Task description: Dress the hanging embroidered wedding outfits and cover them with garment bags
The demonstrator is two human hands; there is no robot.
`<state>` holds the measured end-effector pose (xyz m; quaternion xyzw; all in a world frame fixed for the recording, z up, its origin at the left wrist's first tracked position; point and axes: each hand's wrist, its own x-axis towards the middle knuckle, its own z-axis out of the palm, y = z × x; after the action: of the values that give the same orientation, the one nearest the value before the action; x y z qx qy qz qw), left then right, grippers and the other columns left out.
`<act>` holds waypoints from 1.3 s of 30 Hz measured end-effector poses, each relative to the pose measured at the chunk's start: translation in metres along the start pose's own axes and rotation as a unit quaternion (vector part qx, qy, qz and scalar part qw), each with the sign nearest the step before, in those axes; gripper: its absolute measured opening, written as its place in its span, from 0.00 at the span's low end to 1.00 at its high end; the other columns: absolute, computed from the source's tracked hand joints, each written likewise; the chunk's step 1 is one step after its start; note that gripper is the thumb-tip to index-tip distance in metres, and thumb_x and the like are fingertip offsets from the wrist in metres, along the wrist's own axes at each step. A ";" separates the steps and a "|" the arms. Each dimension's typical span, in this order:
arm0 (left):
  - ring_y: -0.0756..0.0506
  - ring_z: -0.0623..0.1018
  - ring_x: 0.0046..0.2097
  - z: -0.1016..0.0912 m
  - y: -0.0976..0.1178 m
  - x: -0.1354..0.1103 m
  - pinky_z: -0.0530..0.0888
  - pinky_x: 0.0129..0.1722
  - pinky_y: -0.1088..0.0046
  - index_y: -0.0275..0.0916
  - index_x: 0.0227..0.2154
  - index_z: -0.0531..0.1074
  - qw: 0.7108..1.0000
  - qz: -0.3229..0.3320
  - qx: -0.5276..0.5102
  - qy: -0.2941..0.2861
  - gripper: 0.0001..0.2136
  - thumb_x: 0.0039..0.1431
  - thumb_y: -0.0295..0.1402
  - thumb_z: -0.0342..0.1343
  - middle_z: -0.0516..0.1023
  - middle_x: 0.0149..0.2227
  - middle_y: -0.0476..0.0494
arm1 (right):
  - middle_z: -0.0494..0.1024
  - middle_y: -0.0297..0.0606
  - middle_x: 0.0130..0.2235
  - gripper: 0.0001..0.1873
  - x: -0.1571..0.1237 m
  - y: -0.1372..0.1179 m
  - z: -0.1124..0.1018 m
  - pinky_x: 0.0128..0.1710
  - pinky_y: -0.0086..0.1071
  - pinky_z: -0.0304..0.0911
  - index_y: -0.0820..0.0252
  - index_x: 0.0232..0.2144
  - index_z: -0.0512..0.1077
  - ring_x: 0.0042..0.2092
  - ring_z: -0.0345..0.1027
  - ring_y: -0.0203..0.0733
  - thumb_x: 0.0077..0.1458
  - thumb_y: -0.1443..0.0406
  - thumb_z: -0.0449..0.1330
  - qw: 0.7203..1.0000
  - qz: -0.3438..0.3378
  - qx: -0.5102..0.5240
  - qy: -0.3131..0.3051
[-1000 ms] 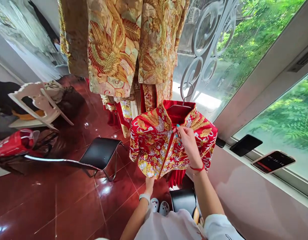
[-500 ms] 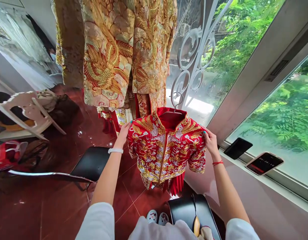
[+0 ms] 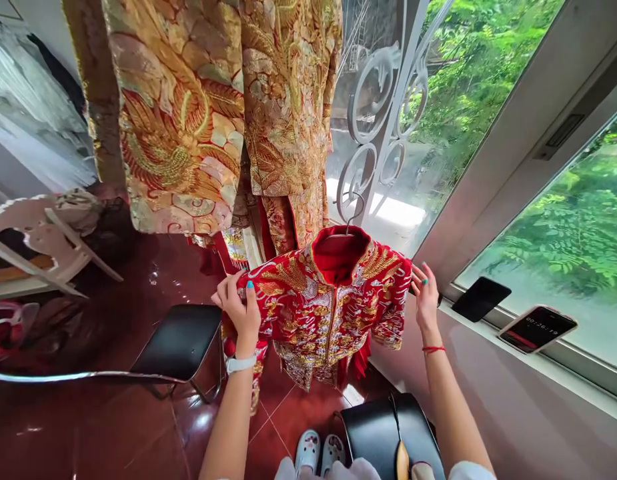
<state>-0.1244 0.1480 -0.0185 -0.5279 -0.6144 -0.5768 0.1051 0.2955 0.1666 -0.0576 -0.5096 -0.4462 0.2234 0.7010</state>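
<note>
A short-sleeved red jacket (image 3: 333,313) with gold and silver embroidery hangs from a metal hanger (image 3: 355,210) in front of me, its stand collar uppermost. At its left shoulder, my left hand (image 3: 241,310) has bent fingers and the thumb closed on the cloth. Just off the opposite shoulder, my right hand (image 3: 425,297) is open, its fingers spread beside the sleeve edge. Whether those fingertips still brush the fabric is hard to see. Red pleated cloth shows below the hem.
Long gold embroidered garments (image 3: 183,133) hang at upper left. Black-seated chairs (image 3: 181,343) stand left and below, one bearing a wooden-handled item (image 3: 402,460). Two phones (image 3: 537,328) lean on the sill by the window (image 3: 578,227). A white chair (image 3: 43,233) is farther left.
My right hand has let go of the jacket's shoulder and spread its fingers. My left hand has come lower and turned at the other shoulder. The jacket tilts slightly, and the view has shifted.
</note>
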 end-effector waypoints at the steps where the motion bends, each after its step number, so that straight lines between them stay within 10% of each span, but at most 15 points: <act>1: 0.37 0.72 0.49 -0.002 0.006 0.003 0.64 0.53 0.57 0.37 0.48 0.74 1.000 0.002 -0.003 0.016 0.21 0.69 0.45 0.42 0.76 0.48 0.34 | 0.80 0.45 0.48 0.29 0.002 -0.002 0.001 0.46 0.39 0.70 0.57 0.49 0.75 0.46 0.75 0.46 0.53 0.46 0.62 1.000 -0.010 -0.006 -0.006; 6: 0.39 0.71 0.44 -0.009 0.038 0.009 0.63 0.51 0.58 0.39 0.40 0.78 0.995 0.019 -0.019 0.091 0.17 0.69 0.43 0.47 0.78 0.41 0.36 | 0.81 0.41 0.35 0.18 0.029 -0.006 -0.005 0.37 0.37 0.68 0.62 0.35 0.79 0.35 0.71 0.44 0.51 0.53 0.62 0.993 -0.057 -0.089 0.055; 11: 0.36 0.71 0.48 0.003 0.033 0.000 0.63 0.53 0.55 0.38 0.47 0.77 0.999 0.024 -0.020 -0.012 0.20 0.69 0.44 0.45 0.77 0.46 0.33 | 0.81 0.44 0.34 0.23 0.038 0.006 -0.003 0.39 0.38 0.68 0.65 0.33 0.77 0.35 0.71 0.44 0.51 0.49 0.59 0.994 -0.002 -0.106 -0.010; 15: 0.33 0.67 0.58 0.001 0.024 -0.015 0.59 0.60 0.51 0.37 0.58 0.70 1.000 0.011 -0.017 -0.009 0.26 0.67 0.48 0.44 0.71 0.57 0.30 | 0.77 0.48 0.55 0.29 0.032 -0.006 0.005 0.55 0.44 0.66 0.60 0.54 0.73 0.55 0.70 0.50 0.56 0.49 0.58 0.990 -0.046 -0.099 -0.090; 18: 0.29 0.60 0.65 0.007 0.029 -0.028 0.52 0.65 0.44 0.38 0.59 0.68 0.992 0.094 -0.028 0.078 0.29 0.62 0.52 0.48 0.63 0.64 0.29 | 0.61 0.45 0.68 0.33 0.025 -0.017 0.024 0.66 0.55 0.51 0.51 0.67 0.58 0.67 0.56 0.52 0.62 0.51 0.53 0.973 -0.161 -0.165 -0.027; 22: 0.30 0.59 0.67 0.042 0.041 -0.023 0.46 0.67 0.42 0.45 0.54 0.75 0.981 0.173 0.007 -0.084 0.21 0.61 0.46 0.54 0.66 0.64 0.34 | 0.50 0.47 0.72 0.34 0.013 -0.017 0.066 0.68 0.66 0.34 0.55 0.70 0.53 0.73 0.38 0.58 0.64 0.56 0.46 0.910 -0.230 -0.344 0.005; 26: 0.32 0.54 0.71 0.058 0.037 -0.032 0.47 0.69 0.44 0.43 0.57 0.73 0.983 0.121 0.001 -0.134 0.20 0.64 0.39 0.52 0.60 0.69 0.33 | 0.40 0.49 0.74 0.36 -0.031 0.000 0.087 0.67 0.69 0.31 0.59 0.72 0.46 0.74 0.26 0.58 0.64 0.58 0.43 0.900 -0.199 -0.389 0.005; 30: 0.34 0.58 0.70 0.035 0.001 -0.128 0.51 0.69 0.48 0.37 0.54 0.71 0.992 -0.026 -0.092 -0.085 0.17 0.65 0.37 0.50 0.61 0.66 0.27 | 0.47 0.47 0.73 0.31 -0.131 0.048 0.062 0.68 0.66 0.32 0.55 0.66 0.59 0.73 0.36 0.58 0.62 0.56 0.48 0.937 -0.124 -0.322 -0.058; 32: 0.36 0.60 0.68 0.025 -0.026 -0.186 0.53 0.69 0.50 0.36 0.54 0.68 0.957 -0.237 -0.131 -0.105 0.19 0.63 0.35 0.51 0.61 0.65 0.25 | 0.53 0.50 0.70 0.31 -0.174 0.082 0.041 0.69 0.60 0.37 0.59 0.61 0.64 0.72 0.42 0.57 0.59 0.54 0.51 0.967 0.047 -0.249 -0.022; 34: 0.39 0.62 0.68 0.026 -0.054 -0.225 0.56 0.68 0.53 0.40 0.58 0.63 0.830 -0.511 -0.160 -0.159 0.21 0.62 0.34 0.50 0.60 0.66 0.30 | 0.57 0.52 0.69 0.33 -0.193 0.116 0.021 0.69 0.52 0.44 0.59 0.60 0.64 0.71 0.45 0.56 0.56 0.50 0.52 0.938 0.313 -0.135 0.064; 36: 0.35 0.68 0.64 0.037 -0.080 -0.240 0.63 0.63 0.47 0.39 0.56 0.64 0.723 -0.640 -0.170 -0.197 0.19 0.63 0.36 0.48 0.66 0.61 0.27 | 0.67 0.56 0.62 0.33 -0.189 0.143 0.007 0.63 0.53 0.56 0.58 0.56 0.67 0.67 0.56 0.59 0.54 0.45 0.53 0.886 0.454 -0.063 0.067; 39: 0.33 0.76 0.57 0.057 -0.111 -0.235 0.71 0.54 0.46 0.39 0.48 0.70 0.646 -0.704 -0.191 -0.226 0.17 0.64 0.43 0.48 0.74 0.52 0.27 | 0.75 0.49 0.52 0.28 -0.170 0.169 -0.004 0.53 0.51 0.66 0.54 0.47 0.69 0.57 0.69 0.54 0.53 0.42 0.54 0.855 0.518 0.001 0.020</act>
<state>-0.0838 0.0953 -0.2766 -0.0591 -0.6821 -0.4443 -0.5777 0.2371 0.0984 -0.2800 -0.6706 -0.1034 0.5439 0.4937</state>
